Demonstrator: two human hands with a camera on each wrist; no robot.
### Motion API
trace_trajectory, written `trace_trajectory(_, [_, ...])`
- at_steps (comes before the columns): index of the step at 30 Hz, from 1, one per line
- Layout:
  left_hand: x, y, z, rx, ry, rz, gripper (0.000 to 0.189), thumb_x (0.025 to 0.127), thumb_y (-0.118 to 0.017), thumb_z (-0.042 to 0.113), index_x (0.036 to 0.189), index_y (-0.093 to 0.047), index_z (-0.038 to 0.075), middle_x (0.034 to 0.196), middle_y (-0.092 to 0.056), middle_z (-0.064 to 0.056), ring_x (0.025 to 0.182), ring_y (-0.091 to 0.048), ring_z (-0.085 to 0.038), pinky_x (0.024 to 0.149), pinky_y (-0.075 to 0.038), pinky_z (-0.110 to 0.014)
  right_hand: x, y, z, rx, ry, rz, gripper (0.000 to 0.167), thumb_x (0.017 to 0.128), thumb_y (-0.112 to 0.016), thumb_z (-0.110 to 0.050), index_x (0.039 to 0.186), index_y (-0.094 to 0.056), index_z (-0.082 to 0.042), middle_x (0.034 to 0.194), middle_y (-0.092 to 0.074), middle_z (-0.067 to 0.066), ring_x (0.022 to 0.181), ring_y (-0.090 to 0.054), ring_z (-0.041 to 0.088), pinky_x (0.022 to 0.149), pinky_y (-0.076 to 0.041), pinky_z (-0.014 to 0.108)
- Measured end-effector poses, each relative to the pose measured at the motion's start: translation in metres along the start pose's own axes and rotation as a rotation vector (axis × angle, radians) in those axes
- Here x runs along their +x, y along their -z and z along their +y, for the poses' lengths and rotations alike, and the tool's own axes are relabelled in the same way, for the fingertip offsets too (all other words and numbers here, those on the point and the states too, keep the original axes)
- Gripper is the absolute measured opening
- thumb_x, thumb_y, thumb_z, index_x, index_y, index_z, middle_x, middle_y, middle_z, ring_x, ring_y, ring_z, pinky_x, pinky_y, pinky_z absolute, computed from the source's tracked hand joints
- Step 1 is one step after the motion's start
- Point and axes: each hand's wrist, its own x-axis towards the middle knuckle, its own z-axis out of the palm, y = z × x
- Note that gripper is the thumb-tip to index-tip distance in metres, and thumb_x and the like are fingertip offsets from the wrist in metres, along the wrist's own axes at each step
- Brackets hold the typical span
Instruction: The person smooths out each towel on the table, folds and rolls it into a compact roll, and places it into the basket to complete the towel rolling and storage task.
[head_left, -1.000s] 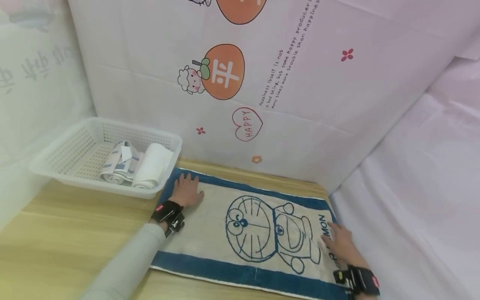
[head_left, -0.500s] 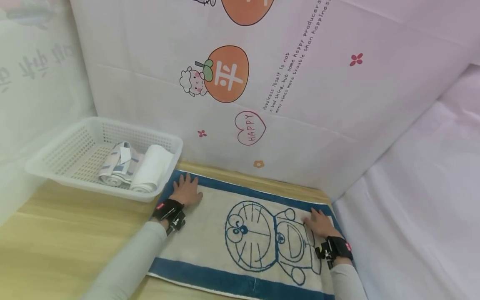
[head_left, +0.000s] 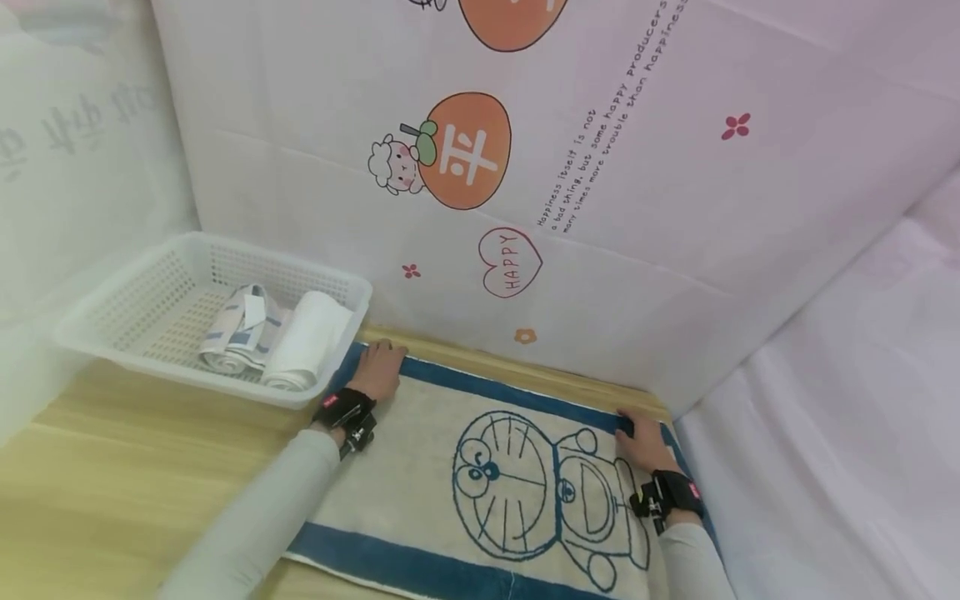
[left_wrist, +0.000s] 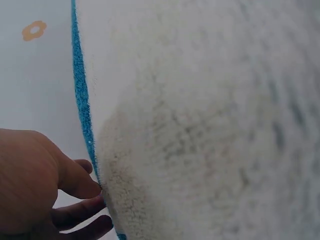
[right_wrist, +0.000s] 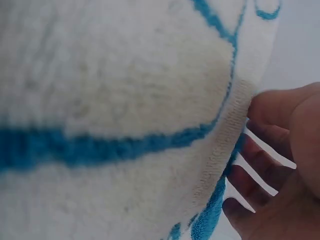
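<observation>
A cream towel [head_left: 412, 458] with blue borders and a blue cartoon-cat outline lies spread on the wooden surface. At its far left corner my left hand [head_left: 380, 369] pinches the far edge; in the left wrist view the thumb meets the blue edge [left_wrist: 82, 100] while other fingers reach past it. My right hand [head_left: 647, 446] grips the same far edge near the right end. In the right wrist view its thumb [right_wrist: 272, 106] touches the towel's rim and several fingers curl behind it. Fingertips behind the cloth are partly hidden.
A white perforated basket [head_left: 157, 367] stands at the left, against the towel's corner. Inside lie a rolled white towel [head_left: 306, 337] and a rolled striped towel [head_left: 243, 333]. A printed white sheet [head_left: 637, 317] rises behind; another white sheet [head_left: 840, 467] hangs at the right.
My right hand has moved from the towel's right side to its far edge and now grips there. My left hand has gone from lying flat to curling over the far edge.
</observation>
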Motion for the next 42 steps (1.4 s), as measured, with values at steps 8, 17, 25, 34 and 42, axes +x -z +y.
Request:
trace_trajectory(8, [0.002,-0.002,-0.003,0.043,0.018,0.083,0.019,0.088,-0.065,-0.005,0.107,-0.064,-0.006,0.106,-0.049,-0.026,0.105,-0.044,-0.044,0.091,-0.043,-0.057,0.003,0.001,0.002,-0.023,-0.057,0.043,0.021,0.09,-0.068,-0.016,0.105,-0.065,-0.002,0.118,-0.06,0.028,0.118,-0.042,0.054,0.093,-0.034,0.067])
trace_trajectory(17, [0.011,0.01,0.003,0.165,-0.025,0.127,0.011,0.085,-0.069,0.001,0.095,-0.066,-0.002,0.096,-0.068,-0.02,0.104,-0.056,-0.043,0.098,-0.041,-0.056,-0.008,0.026,0.008,-0.043,-0.041,0.099,0.019,0.084,-0.075,-0.01,0.078,-0.058,-0.012,0.081,-0.061,0.006,0.092,-0.054,0.036,0.095,-0.036,0.061])
trace_trajectory(25, [0.012,0.034,0.009,0.197,-0.106,0.095,0.012,0.078,-0.068,-0.009,0.084,-0.062,0.001,0.08,-0.065,-0.014,0.078,-0.061,-0.033,0.076,-0.051,-0.046,-0.025,0.055,0.012,-0.128,-0.203,-0.063,0.015,0.087,-0.074,-0.014,0.099,-0.072,-0.005,0.096,-0.069,0.015,0.103,-0.046,0.047,0.102,-0.011,0.08])
trace_trajectory(34, [0.01,0.045,0.009,0.398,-0.161,0.193,0.015,0.08,-0.069,-0.008,0.093,-0.068,-0.001,0.095,-0.071,-0.019,0.1,-0.063,-0.039,0.1,-0.047,-0.05,-0.046,0.065,0.026,-0.31,-0.218,0.045,0.031,0.084,-0.076,-0.03,0.099,-0.076,-0.003,0.105,-0.056,0.028,0.102,-0.039,0.053,0.088,-0.024,0.072])
trace_trajectory(42, [0.001,0.068,0.016,0.448,-0.181,0.18,0.013,0.082,-0.069,-0.005,0.095,-0.068,-0.003,0.104,-0.07,-0.023,0.105,-0.062,-0.041,0.098,-0.049,-0.05,-0.046,0.078,0.028,-0.237,-0.204,0.155,0.028,0.089,-0.073,-0.028,0.088,-0.074,0.0,0.115,-0.049,0.03,0.109,-0.034,0.052,0.091,-0.028,0.065])
